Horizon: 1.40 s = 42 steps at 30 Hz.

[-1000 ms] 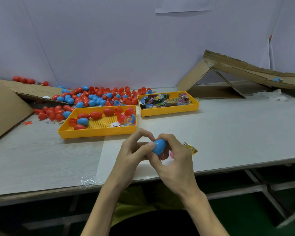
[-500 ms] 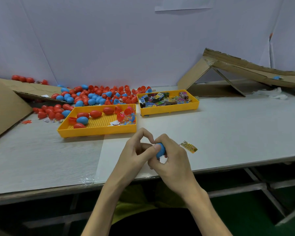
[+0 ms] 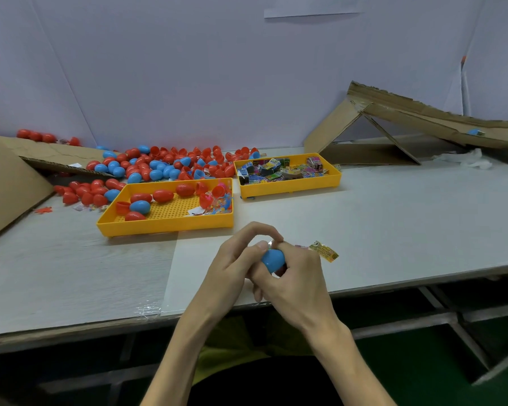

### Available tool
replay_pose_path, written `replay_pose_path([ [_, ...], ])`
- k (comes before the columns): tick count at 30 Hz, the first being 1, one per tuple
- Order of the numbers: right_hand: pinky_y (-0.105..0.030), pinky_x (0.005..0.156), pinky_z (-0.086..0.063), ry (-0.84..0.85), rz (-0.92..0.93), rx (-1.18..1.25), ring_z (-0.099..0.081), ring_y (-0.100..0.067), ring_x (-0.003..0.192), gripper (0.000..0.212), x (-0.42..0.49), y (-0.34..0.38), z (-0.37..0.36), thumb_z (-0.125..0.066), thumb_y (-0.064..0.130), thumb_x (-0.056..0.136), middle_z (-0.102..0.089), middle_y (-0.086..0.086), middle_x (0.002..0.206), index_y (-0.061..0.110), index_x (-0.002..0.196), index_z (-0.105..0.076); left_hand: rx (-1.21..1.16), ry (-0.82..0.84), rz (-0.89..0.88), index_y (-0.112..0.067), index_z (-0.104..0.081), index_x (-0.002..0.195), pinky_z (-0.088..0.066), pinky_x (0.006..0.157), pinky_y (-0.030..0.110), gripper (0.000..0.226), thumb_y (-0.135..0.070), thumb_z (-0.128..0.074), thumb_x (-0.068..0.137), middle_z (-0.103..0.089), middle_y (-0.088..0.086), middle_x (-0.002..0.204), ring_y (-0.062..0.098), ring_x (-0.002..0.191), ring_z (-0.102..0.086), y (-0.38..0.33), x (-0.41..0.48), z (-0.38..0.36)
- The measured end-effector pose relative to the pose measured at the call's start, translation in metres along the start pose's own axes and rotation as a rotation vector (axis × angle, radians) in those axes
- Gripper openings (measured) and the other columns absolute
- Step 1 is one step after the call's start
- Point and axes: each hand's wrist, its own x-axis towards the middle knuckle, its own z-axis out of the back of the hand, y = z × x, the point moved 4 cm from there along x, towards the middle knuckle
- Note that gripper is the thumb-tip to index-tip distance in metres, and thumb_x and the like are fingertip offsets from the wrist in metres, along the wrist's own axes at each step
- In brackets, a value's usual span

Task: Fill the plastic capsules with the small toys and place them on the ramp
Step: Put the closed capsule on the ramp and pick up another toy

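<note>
1. Where the two wrists meet over the near edge of the table [image 3: 393, 218], both hands close on one blue capsule [image 3: 272, 259], held just above the tabletop.
2. The left hand [image 3: 232, 268] comes in from the left with its fingers curled and arched. Its thumb presses the capsule's upper left side.
3. The right hand [image 3: 296, 285] wraps the capsule from the right and from underneath, with the back of the hand up. Only the blue top shows, with a sliver of red just below it.
4. Just right of the grip, beyond the right knuckles, lies a small yellow packet [image 3: 324, 251]. Whether it touches the hand I cannot tell.
5. Beyond the grip and slightly left stands a yellow tray [image 3: 165, 227] holding a few red capsules, one blue one, open red halves and bright loose bits.
6. Beyond the grip and slightly right, a second tray [image 3: 291, 186] is full of small toys [image 3: 279, 169] in printed packets.
7. The first tray stands between the hands and a heap of capsules [image 3: 165, 165], red and blue, spread along the wall.
8. Far left of the grip leans a cardboard sheet [image 3: 6, 183].
9. Far right of the grip, the cardboard ramp [image 3: 423, 115] slopes down to the right with another blue capsule [image 3: 475, 131] lying on it. Crumpled white plastic [image 3: 464, 158] lies on the table below.
</note>
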Motion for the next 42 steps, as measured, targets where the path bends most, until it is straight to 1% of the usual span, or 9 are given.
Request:
replay_pose_path([
  [4, -0.009, 0.052, -0.041, -0.015, -0.010, 0.019, -0.060, -0.003, 0.051, 0.040, -0.001, -0.002, 0.003, -0.052, 0.060, 0.083, -0.059, 0.017, 0.049, 0.028, 0.059, -0.054, 0.010, 0.088, -0.017, -0.024, -0.065, 0.107, -0.048, 0.051, 0.026, 0.032, -0.047, -0.051, 0.090, -0.057, 0.020, 0.071, 0.024, 0.044, -0.053, -0.002, -0.002, -0.003],
  [7, -0.012, 0.048, -0.039, -0.012, 0.007, -0.015, -0.058, -0.006, 0.053, 0.035, -0.001, -0.006, 0.001, -0.057, 0.053, 0.078, -0.057, 0.015, 0.049, 0.023, 0.060, -0.055, 0.060, 0.094, -0.015, -0.027, -0.064, 0.109, -0.046, 0.053, 0.023, 0.032, -0.046, -0.056, 0.084, -0.060, 0.014, 0.068, 0.021, 0.051, -0.056, -0.001, -0.001, -0.006],
  [10, -0.011, 0.049, -0.040, -0.037, 0.043, -0.043, -0.057, -0.005, 0.060, 0.029, 0.001, -0.005, 0.001, -0.062, 0.052, 0.076, -0.052, 0.016, 0.056, 0.023, 0.075, -0.055, 0.036, 0.032, -0.031, -0.028, -0.063, 0.113, -0.054, 0.067, 0.023, 0.034, -0.043, -0.060, 0.083, -0.072, 0.007, 0.081, 0.021, 0.074, -0.069, 0.002, -0.001, -0.004],
  [14, -0.007, 0.057, -0.042, 0.019, 0.055, 0.031, -0.059, -0.003, 0.073, 0.036, 0.003, 0.000, 0.001, -0.070, 0.053, 0.076, -0.056, 0.019, 0.083, 0.038, 0.102, -0.049, -0.116, -0.137, -0.007, -0.028, -0.063, 0.093, -0.050, 0.061, 0.020, 0.025, -0.049, -0.067, 0.079, -0.066, 0.002, 0.068, 0.015, 0.064, -0.063, 0.005, 0.002, 0.008],
  [18, -0.008, 0.068, -0.048, 0.004, 0.025, 0.185, -0.063, -0.010, 0.079, 0.034, 0.003, 0.002, 0.008, -0.066, 0.049, 0.085, -0.060, 0.021, 0.103, 0.046, 0.116, -0.052, -0.179, -0.199, 0.034, -0.026, -0.067, 0.085, -0.053, 0.063, 0.024, 0.026, -0.052, -0.069, 0.080, -0.070, 0.003, 0.081, 0.018, 0.066, -0.060, 0.010, 0.006, 0.013],
  [26, -0.013, 0.068, -0.051, -0.075, -0.089, 0.313, -0.069, -0.009, 0.082, 0.021, 0.005, -0.002, 0.016, -0.063, 0.041, 0.088, -0.070, 0.015, 0.093, 0.031, 0.106, -0.063, -0.143, -0.146, -0.004, -0.026, -0.073, 0.109, -0.055, 0.068, 0.024, 0.029, -0.045, -0.065, 0.088, -0.071, 0.004, 0.087, 0.015, 0.063, -0.059, 0.008, 0.005, 0.010],
  [31, -0.018, 0.070, -0.054, -0.074, -0.114, 0.357, -0.071, -0.013, 0.076, 0.016, 0.004, -0.004, 0.018, -0.062, 0.038, 0.091, -0.071, 0.009, 0.088, 0.029, 0.104, -0.063, -0.136, -0.139, -0.021, -0.023, -0.073, 0.108, -0.056, 0.067, 0.025, 0.024, -0.036, -0.060, 0.093, -0.065, 0.017, 0.083, 0.017, 0.063, -0.058, 0.008, 0.003, 0.010],
  [37, -0.019, 0.068, -0.055, -0.077, -0.111, 0.358, -0.070, -0.012, 0.072, 0.015, 0.004, -0.004, 0.019, -0.060, 0.037, 0.092, -0.070, 0.012, 0.085, 0.027, 0.103, -0.065, -0.138, -0.128, -0.002, -0.020, -0.072, 0.107, -0.055, 0.066, 0.026, 0.035, -0.048, -0.062, 0.087, -0.066, 0.010, 0.077, 0.018, 0.063, -0.060, 0.007, 0.004, 0.008],
  [42, -0.015, 0.074, -0.052, -0.438, -0.190, 0.378, -0.065, -0.007, 0.084, 0.018, -0.001, -0.015, 0.030, -0.054, 0.014, 0.101, -0.069, 0.013, 0.094, 0.027, 0.099, -0.067, -0.211, -0.263, 0.042, -0.034, -0.073, 0.083, -0.051, 0.059, 0.023, 0.022, -0.050, -0.058, 0.087, -0.061, -0.001, 0.064, 0.012, 0.057, -0.055, 0.009, 0.005, 0.014],
])
